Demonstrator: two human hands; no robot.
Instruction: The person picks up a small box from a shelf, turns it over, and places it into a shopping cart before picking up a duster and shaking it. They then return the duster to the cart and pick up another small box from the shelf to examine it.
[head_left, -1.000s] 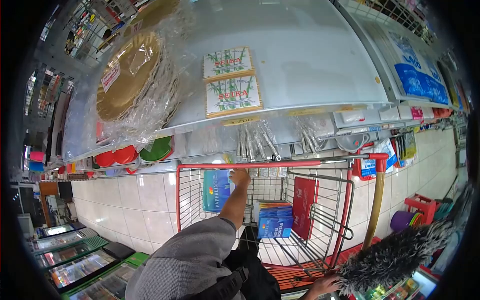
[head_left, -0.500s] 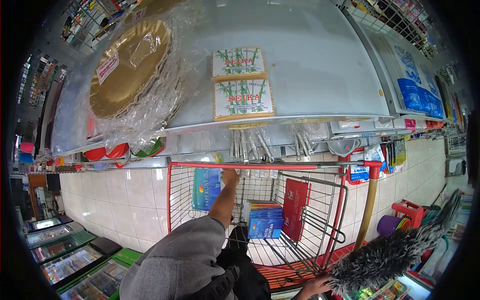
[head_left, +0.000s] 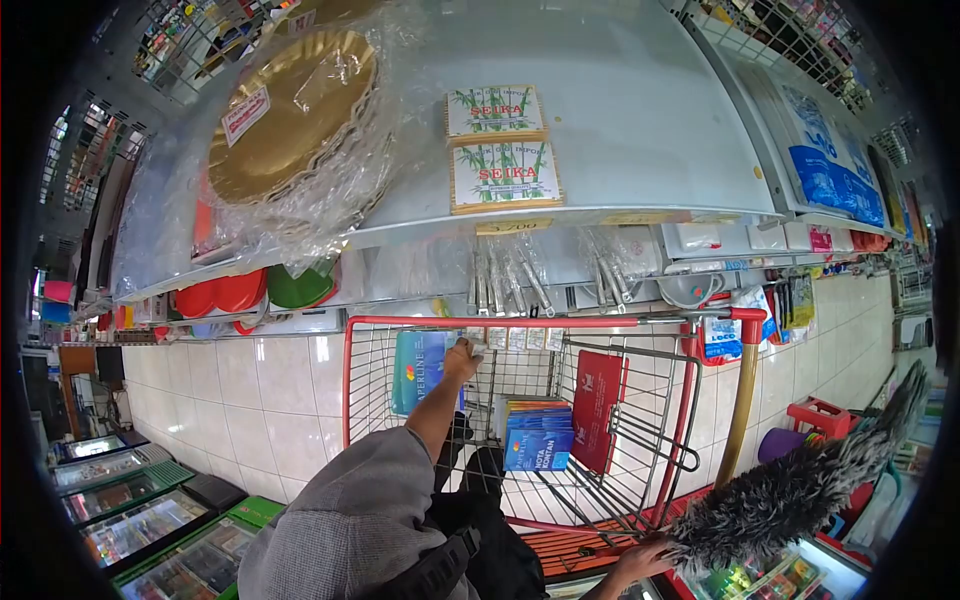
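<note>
Inside a red wire cart, the left hand closes its grip on the top of a teal paper pack standing upright against the cart's front wall, while the right hand clutches a grey feather duster.
</note>
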